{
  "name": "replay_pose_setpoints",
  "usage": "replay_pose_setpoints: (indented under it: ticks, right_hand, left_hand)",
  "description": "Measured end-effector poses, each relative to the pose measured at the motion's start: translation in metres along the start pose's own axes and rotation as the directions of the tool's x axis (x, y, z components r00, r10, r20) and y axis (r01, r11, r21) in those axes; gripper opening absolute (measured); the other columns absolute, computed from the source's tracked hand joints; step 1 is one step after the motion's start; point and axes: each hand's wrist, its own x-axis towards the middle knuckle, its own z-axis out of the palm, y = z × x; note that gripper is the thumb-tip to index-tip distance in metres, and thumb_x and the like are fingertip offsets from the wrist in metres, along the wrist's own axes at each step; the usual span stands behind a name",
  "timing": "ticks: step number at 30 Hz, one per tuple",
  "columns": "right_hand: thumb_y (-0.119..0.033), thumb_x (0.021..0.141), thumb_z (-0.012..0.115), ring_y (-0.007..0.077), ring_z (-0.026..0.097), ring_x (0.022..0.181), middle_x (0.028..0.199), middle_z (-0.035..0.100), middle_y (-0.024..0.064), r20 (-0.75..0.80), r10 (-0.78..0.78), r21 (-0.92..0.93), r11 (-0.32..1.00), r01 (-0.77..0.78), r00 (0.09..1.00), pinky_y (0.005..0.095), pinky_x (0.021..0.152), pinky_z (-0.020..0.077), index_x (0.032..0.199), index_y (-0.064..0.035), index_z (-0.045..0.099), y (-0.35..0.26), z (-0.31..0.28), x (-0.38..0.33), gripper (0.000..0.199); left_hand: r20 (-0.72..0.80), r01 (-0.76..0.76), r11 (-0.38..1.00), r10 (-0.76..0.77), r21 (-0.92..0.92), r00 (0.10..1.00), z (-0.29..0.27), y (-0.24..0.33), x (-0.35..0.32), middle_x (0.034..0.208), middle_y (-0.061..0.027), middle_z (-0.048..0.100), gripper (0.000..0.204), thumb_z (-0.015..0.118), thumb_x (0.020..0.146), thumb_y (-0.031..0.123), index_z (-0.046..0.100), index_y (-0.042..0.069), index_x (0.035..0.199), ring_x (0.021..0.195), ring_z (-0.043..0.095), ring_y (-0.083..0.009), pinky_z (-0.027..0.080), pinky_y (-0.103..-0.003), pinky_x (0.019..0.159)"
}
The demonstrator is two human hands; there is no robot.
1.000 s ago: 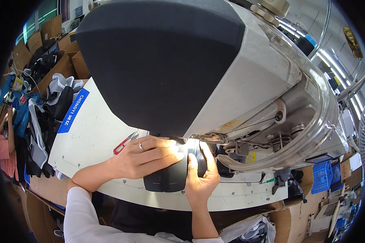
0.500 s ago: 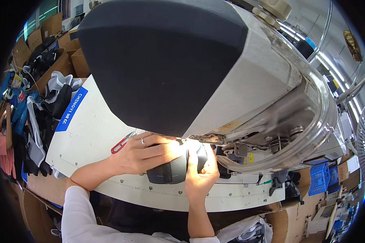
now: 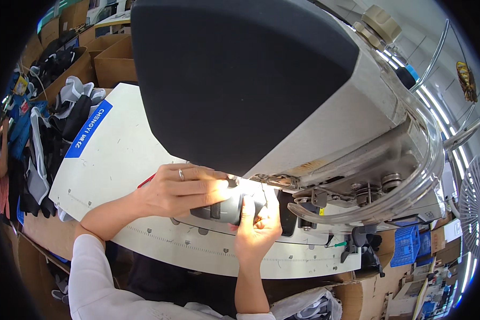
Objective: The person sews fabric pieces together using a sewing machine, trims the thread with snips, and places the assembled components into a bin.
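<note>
Under the head of a sewing machine (image 3: pixel 325 136), both my hands hold a dark grey fabric piece (image 3: pixel 230 211) with a black strip across it. My left hand (image 3: pixel 184 188), a ring on one finger, has its fingers together on the piece's left side, fingertips by the brightly lit needle area; its thumb is hidden. On the right side, my right hand (image 3: pixel 258 228) pinches the fabric between upright thumb and fingers. Glare and the machine hide the needle and stitch point. Red-handled thread snips (image 3: pixel 145 181) lie beyond my left hand, mostly covered by it.
The pale table (image 3: pixel 117 128) has a ruler scale along its near edge. Black and grey fabric pieces (image 3: pixel 37 165) are heaped at the left, with cardboard boxes (image 3: pixel 114 61) behind. A clear guard (image 3: pixel 434 154) curves round the machine's right. Blue crates (image 3: pixel 405 246) stand farther right.
The fabric piece has turned and shifted under the machine, with less of its near part showing. My right thumb and fingers have re-gripped it. The snips are more covered, and the view has shifted slightly.
</note>
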Motion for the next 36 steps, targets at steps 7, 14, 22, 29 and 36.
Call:
replay_pose_setpoints:
  ticks: [7, 14, 22, 29, 36]
  right_hand:
    - [-0.001, 0.091, 0.057, 0.0086, 0.059, 0.051, 0.074, 0.063, 0.0085, 0.047, 0.268, 0.278, 0.922, -0.27, 0.962, 0.0193, 0.043, 0.0495, 0.128, 0.0077, 0.045, -0.023, 0.001, 0.002, 0.039]
    - [-0.004, 0.088, 0.064, 0.0113, 0.064, 0.058, 0.073, 0.065, 0.0085, 0.171, 0.136, 0.141, 0.977, -0.161, 0.976, 0.0187, 0.048, 0.0467, 0.133, 0.0061, 0.042, 0.009, -0.019, 0.001, 0.051]
    - [0.004, 0.055, 0.081, 0.0123, 0.047, 0.063, 0.077, 0.05, 0.004, 0.07, -0.605, -0.278, 0.752, 0.598, 0.793, 0.0235, 0.049, 0.0388, 0.084, -0.0061, 0.06, 0.023, -0.027, 0.025, 0.037]
    - [0.005, 0.055, 0.082, 0.0147, 0.057, 0.07, 0.085, 0.059, 0.0057, 0.127, -0.648, -0.204, 0.724, 0.659, 0.751, 0.0233, 0.055, 0.0458, 0.077, -0.008, 0.066, 0.018, -0.025, 0.03, 0.03]
    - [0.004, 0.058, 0.082, 0.0152, 0.054, 0.068, 0.081, 0.061, 0.003, 0.132, -0.676, -0.127, 0.714, 0.689, 0.725, 0.0234, 0.053, 0.0419, 0.075, -0.0073, 0.067, 0.01, -0.021, 0.032, 0.026]
  left_hand:
    - [0.022, 0.012, 1.0, -0.011, -0.007, 1.0, 0.001, -0.006, -0.002, 0.1, -0.0039, 0.069, 0.033, 0.066, 0.061, -0.003, 0.071, 0.006, 0.092, 0.089, 0.069, -0.0181, 0.058, -0.029, 0.067]
    - [0.105, 0.067, 0.993, -0.077, 0.096, 0.992, -0.002, -0.008, -0.001, 0.104, 0.0009, 0.068, 0.037, 0.068, 0.06, 0.001, 0.07, 0.009, 0.095, 0.088, 0.067, -0.016, 0.056, -0.026, 0.07]
    - [-0.041, -0.105, 0.994, 0.105, 0.005, 0.994, 0.012, -0.001, -0.003, 0.095, -0.0044, 0.062, 0.025, 0.069, 0.067, 0.004, 0.068, 0.004, 0.092, 0.092, 0.064, -0.0193, 0.057, -0.031, 0.078]
    - [-0.071, -0.097, 0.995, 0.098, 0.011, 0.993, 0.014, 0.001, -0.007, 0.093, -0.0047, 0.061, 0.025, 0.069, 0.066, 0.003, 0.07, 0.003, 0.091, 0.091, 0.066, -0.0202, 0.057, -0.029, 0.069]
    - [-0.074, -0.08, 0.997, 0.079, -0.013, 0.994, 0.014, 0.002, -0.008, 0.093, -0.004, 0.061, 0.023, 0.069, 0.068, 0.003, 0.07, 0.004, 0.091, 0.09, 0.065, -0.0196, 0.057, -0.029, 0.069]
